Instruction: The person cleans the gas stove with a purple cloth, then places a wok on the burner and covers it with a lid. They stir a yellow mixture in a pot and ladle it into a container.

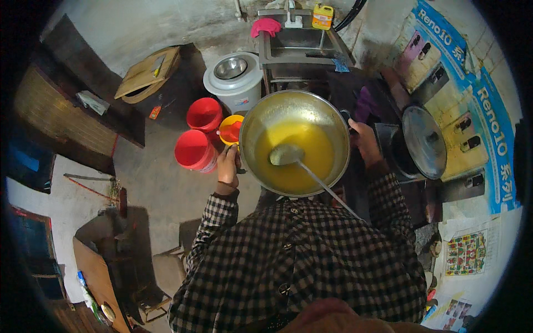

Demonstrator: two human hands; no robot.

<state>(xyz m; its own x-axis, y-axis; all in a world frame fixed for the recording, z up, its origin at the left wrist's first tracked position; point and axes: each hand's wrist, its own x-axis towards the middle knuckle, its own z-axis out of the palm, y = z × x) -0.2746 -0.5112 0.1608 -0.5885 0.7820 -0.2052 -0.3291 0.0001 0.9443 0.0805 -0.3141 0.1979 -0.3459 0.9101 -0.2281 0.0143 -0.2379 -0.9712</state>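
Note:
A large metal wok (291, 104) is held in front of my body, with yellow liquid (316, 145) in its bottom. My left hand (228, 165) grips the handle on its left side, and my right hand (365, 139) grips the dark handle on its right side. A long-handled metal ladle (287, 155) lies in the wok, its bowl in the liquid and its handle leaning over the near rim toward my right sleeve. Both hands have fingers closed around the handles.
Red buckets (194, 150) and a yellow container (229, 129) stand left of the wok. Behind are a grey lidded bin (245, 89) with a metal bowl (230, 68) and a steel sink (306, 41). At right, a pot lid (424, 141) stands tilted near the stove; at left, a wooden board (145, 73) bears a knife.

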